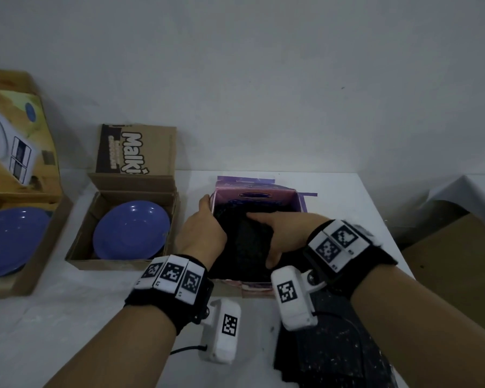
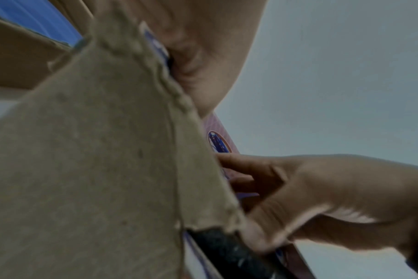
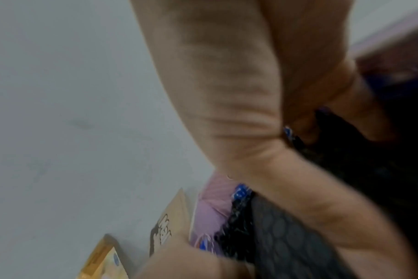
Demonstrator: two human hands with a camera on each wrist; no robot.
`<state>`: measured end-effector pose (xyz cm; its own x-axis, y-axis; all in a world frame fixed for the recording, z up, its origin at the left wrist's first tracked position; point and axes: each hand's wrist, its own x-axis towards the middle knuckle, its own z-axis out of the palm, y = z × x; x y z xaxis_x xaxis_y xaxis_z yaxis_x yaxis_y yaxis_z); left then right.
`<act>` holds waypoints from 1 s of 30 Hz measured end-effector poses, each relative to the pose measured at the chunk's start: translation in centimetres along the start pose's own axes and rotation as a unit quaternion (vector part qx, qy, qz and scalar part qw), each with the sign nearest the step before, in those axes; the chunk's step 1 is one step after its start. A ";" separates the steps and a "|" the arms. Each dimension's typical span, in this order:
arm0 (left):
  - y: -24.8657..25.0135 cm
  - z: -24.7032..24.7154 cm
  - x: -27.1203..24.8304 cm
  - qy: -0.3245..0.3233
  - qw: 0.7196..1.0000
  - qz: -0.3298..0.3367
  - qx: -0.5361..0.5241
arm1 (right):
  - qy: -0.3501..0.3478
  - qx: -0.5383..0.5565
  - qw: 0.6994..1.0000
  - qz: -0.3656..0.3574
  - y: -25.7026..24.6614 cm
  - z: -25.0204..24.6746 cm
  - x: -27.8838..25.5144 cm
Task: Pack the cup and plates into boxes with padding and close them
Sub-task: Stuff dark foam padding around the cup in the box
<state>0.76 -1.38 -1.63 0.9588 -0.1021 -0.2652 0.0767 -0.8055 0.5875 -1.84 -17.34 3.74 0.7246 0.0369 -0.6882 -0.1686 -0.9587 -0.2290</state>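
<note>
A pink box (image 1: 266, 195) stands open on the white table, filled with black bubble-wrap padding (image 1: 244, 247). My left hand (image 1: 207, 219) grips the box's left wall, and in the left wrist view the wall's grey card outer face (image 2: 95, 151) fills the frame. My right hand (image 1: 266, 239) holds a fold of the padding between thumb and fingers inside the box. The same padding shows under that hand in the right wrist view (image 3: 286, 245). One blue plate (image 1: 132, 229) lies in an open brown carton. Another blue plate (image 1: 9, 239) lies in a bigger box at far left. No cup is visible.
The brown carton (image 1: 101, 219) has its printed lid standing up behind it. A pile of black bubble-wrap sheets (image 1: 336, 345) lies near the table's front, under my right forearm. A flat brown cardboard piece (image 1: 454, 261) lies at the right beyond the table edge.
</note>
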 end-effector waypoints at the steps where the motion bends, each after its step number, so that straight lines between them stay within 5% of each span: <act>1: 0.0 0.0 0.0 0.000 1.000 0.002 0.006 | -0.009 -0.033 0.999 0.001 0.0 0.0 -0.1; 8: 0.1 -0.1 -0.1 0.000 1.000 0.009 0.026 | 0.108 -0.115 0.987 0.023 -0.7 4.5 0.7; 15: 0.1 -0.2 -0.1 0.001 0.999 0.004 0.036 | 0.022 -0.009 1.000 0.007 -0.1 2.1 0.0; 21: 0.2 -0.2 -0.4 0.007 1.000 0.008 0.024 | 0.186 -0.061 0.981 0.009 -1.1 5.9 0.7; 30: 0.4 -0.3 -0.4 0.011 1.000 0.012 0.024 | 0.140 -0.053 0.988 0.049 -1.5 4.7 1.9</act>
<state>0.47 -1.45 -1.03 0.9660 -0.1093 -0.2344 0.0408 -0.8306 0.5554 -3.36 -14.46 -0.47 0.8669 -0.1223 -0.4832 -0.1871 -0.9784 -0.0881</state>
